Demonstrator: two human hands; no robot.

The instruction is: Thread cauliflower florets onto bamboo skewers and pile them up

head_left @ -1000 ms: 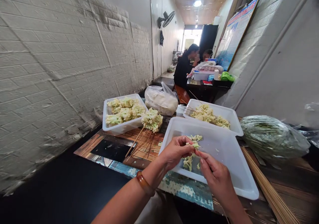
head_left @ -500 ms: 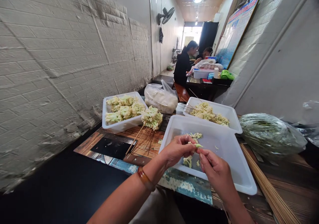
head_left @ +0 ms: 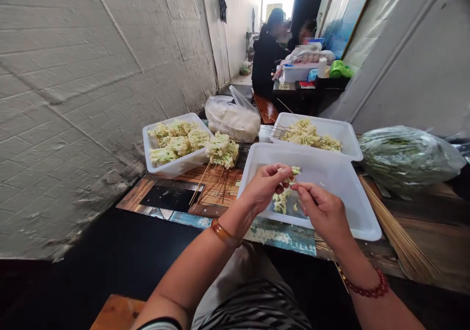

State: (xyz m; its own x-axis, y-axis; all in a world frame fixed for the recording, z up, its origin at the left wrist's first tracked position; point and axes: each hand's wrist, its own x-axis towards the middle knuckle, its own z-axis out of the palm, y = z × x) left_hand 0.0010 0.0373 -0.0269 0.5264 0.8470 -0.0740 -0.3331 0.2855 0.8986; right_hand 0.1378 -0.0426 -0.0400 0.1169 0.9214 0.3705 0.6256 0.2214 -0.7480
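Observation:
My left hand [head_left: 265, 189] and my right hand [head_left: 322, 210] meet over a white plastic tray [head_left: 341, 193] at the table's near edge. Both are closed in a pinch on a small cauliflower piece [head_left: 287, 174] held between them. A thin skewer seems to run from my right hand toward me, but it is hard to make out. A few loose cauliflower bits [head_left: 280, 202] lie in the tray under my hands.
A tray of skewered cauliflower [head_left: 175, 142] stands at the left, with more skewers [head_left: 220, 152] leaning on it. Another tray [head_left: 312, 135], a white bag [head_left: 232, 119], a bag of greens [head_left: 404, 154] and a bundle of bamboo sticks [head_left: 400, 242] surround it. Two people sit at a far table [head_left: 304, 82].
The camera has tilted down, so the table sits higher in view and my lap shows. My hands stay pinched together over the tray, slightly raised.

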